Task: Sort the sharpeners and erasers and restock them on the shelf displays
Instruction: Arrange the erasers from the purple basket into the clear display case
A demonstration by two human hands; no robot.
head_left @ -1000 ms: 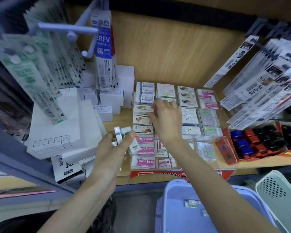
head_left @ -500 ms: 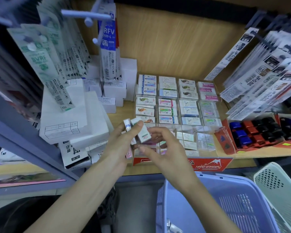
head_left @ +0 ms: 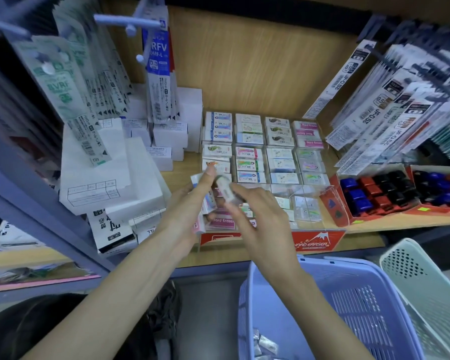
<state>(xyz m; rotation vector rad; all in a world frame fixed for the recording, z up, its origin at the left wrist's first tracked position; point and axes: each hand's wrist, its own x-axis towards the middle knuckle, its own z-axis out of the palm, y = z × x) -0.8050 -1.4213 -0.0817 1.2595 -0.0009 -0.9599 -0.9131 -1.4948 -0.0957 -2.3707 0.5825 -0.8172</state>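
Note:
A clear display tray [head_left: 333,189] on the wooden shelf holds rows of small boxed erasers [head_left: 248,153], with a red "Hard Eraser" sign [head_left: 315,242] at its front. My left hand [head_left: 182,216] holds a small stack of boxed erasers [head_left: 207,201] in front of the tray's left column. My right hand [head_left: 260,224] pinches one white eraser box [head_left: 225,188] at the top of that stack, right beside my left fingers. The front left rows of the tray are hidden behind both hands.
White cartons [head_left: 107,178] are stacked left of the tray. Refill packets [head_left: 159,66] hang from pegs above them, more packets [head_left: 390,107] at the right. A red box of blue, red and black sharpeners [head_left: 379,193] stands right of the tray. A purple basket [head_left: 335,307] and a pale green basket [head_left: 426,281] sit below.
My right hand came back from the tray's upper left rows to the stack in my left hand and now pinches one box there. The camera tilted down, showing more of the purple basket.

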